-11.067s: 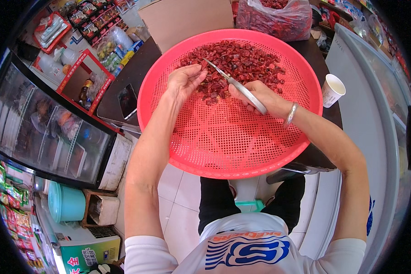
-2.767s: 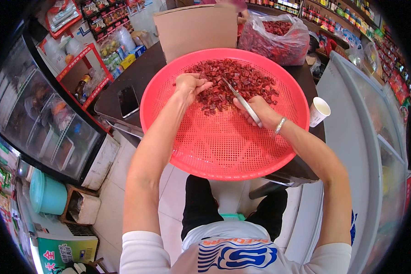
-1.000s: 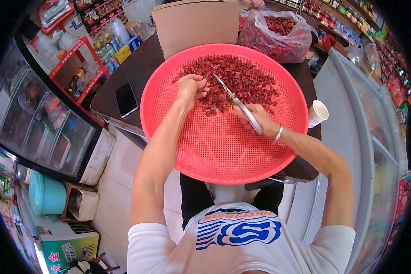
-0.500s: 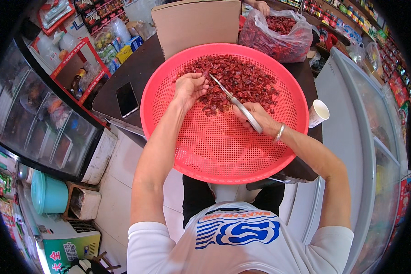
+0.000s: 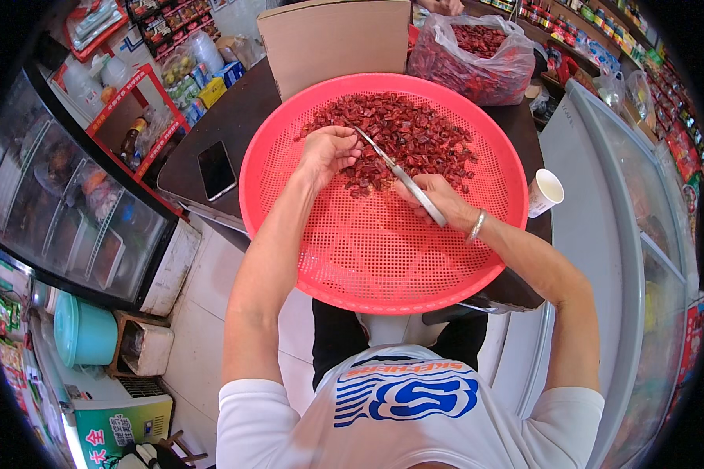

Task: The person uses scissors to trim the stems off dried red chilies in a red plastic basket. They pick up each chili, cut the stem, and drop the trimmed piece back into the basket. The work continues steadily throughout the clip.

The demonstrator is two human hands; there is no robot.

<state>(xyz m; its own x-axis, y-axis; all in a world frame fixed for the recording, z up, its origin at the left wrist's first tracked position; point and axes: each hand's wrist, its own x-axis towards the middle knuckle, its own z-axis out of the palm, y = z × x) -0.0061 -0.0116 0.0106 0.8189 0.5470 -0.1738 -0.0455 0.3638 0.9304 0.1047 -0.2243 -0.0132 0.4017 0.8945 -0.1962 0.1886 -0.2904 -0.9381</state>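
Fingers (image 5: pixel 344 144) of the left hand (image 5: pixel 328 152) pinch a dried red chilli piece (image 5: pixel 354 134) at the scissor tips. Right hand (image 5: pixel 434 199) is wrapped tight around the long metal scissors (image 5: pixel 399 173), blades slightly parted. Both work over the heap of cut red chillies (image 5: pixel 403 137) in the round pink perforated plastic tray (image 5: pixel 368 258) on the dark worktop (image 5: pixel 227 125).

One red perforated tray (image 5: pixel 383 258), one pair of scissors (image 5: pixel 403 178), one paper cup (image 5: pixel 544 191), one phone (image 5: pixel 216 169), one bag of dried chillies (image 5: pixel 473 55).

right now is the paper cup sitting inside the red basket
No, the white paper cup stands outside the red basket, just past its right rim on the dark table.
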